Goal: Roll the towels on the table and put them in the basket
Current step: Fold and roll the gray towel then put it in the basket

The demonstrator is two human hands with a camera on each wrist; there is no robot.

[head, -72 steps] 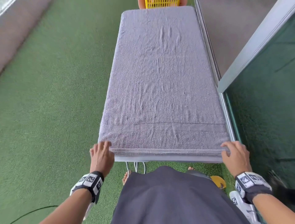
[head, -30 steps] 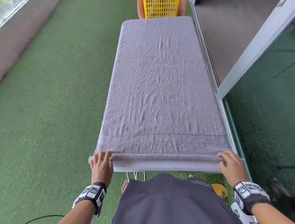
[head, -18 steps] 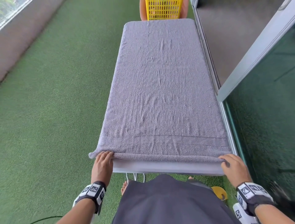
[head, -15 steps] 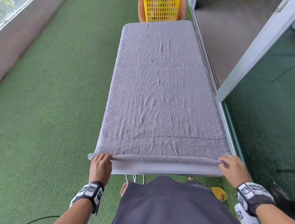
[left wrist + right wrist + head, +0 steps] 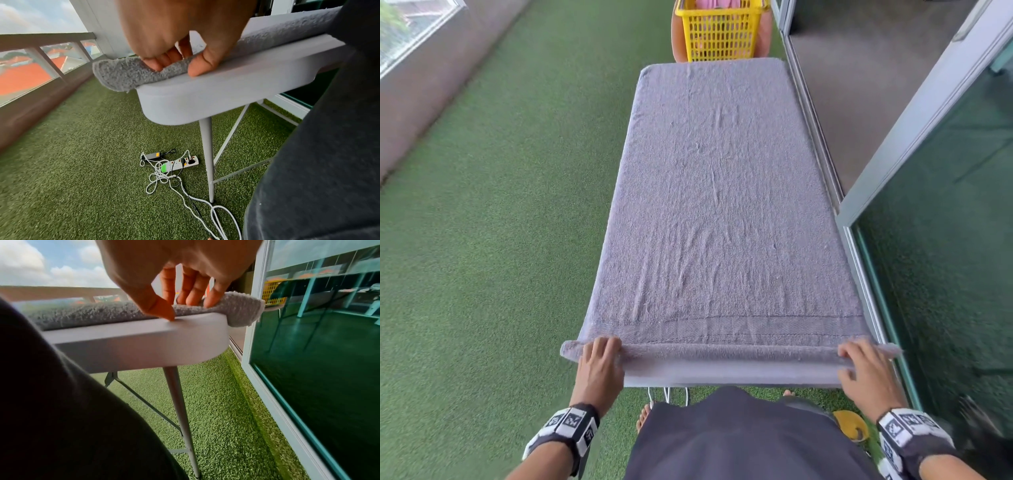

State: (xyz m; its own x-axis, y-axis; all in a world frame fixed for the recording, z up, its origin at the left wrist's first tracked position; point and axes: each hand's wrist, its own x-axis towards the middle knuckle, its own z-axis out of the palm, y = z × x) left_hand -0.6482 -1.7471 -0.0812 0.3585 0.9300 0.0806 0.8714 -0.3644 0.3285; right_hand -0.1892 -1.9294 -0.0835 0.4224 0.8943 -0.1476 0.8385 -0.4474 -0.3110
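A grey towel [image 5: 715, 212] lies spread along the whole white table [image 5: 722, 375]. Its near edge is turned over into a thin roll. My left hand [image 5: 602, 349] grips the roll's left end. In the left wrist view its fingers [image 5: 164, 63] curl onto the towel [image 5: 123, 74] and the thumb presses at the table's rim [image 5: 205, 100]. My right hand [image 5: 859, 353] grips the right end. There its fingers [image 5: 191, 296] sit on top of the towel [image 5: 236, 308], thumb at the table edge [image 5: 144, 344]. A yellow basket [image 5: 719, 34] stands beyond the table's far end, with something pink inside.
A glass sliding door [image 5: 945, 240] and its metal track run close along the table's right side. Green artificial turf [image 5: 500, 240] covers the floor to the left. A power strip with tangled cables [image 5: 180, 164] lies under the table by its leg [image 5: 207, 154].
The towel's near hem has been turned over into a thin roll under both hands, and its ends now stick out past the table's corners. The view has tilted up, showing more of the basket.
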